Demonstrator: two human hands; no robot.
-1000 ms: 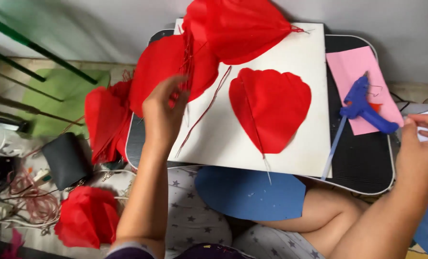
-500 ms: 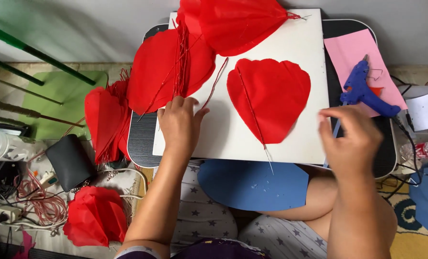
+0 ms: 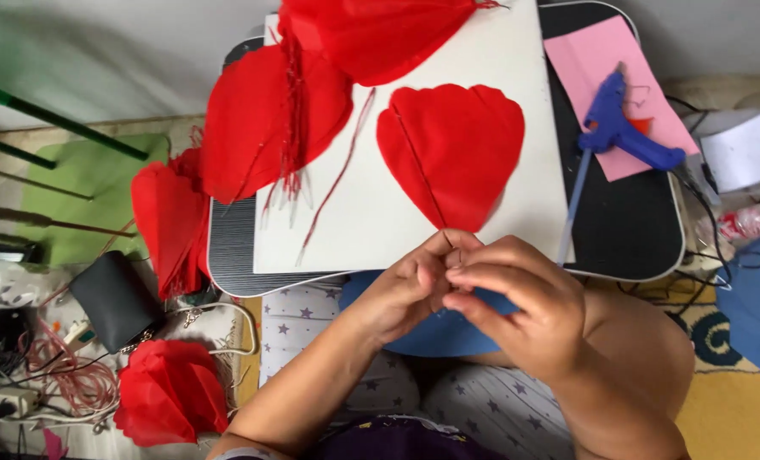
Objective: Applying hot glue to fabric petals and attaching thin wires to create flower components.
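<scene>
Petal [image 3: 450, 153], red and heart-shaped, lies flat on the white board [image 3: 363, 230], its pointed tip just above the two hands. Going from the left: a green mat [image 3: 73, 192] on the floor, a black pouch [image 3: 114, 300] and tangled cords, a crumpled red paper flower [image 3: 171, 393], then more red petals [image 3: 261, 119] hanging over the board's left edge. The left hand [image 3: 405, 285] and right hand [image 3: 516, 302] meet at the board's near edge, fingertips pinched together (whether they hold the petal's stem or only each other I cannot tell). Further right, a blue glue gun [image 3: 623, 136] rests on a pink sheet [image 3: 606, 81] on the black lap desk [image 3: 636, 230]
</scene>
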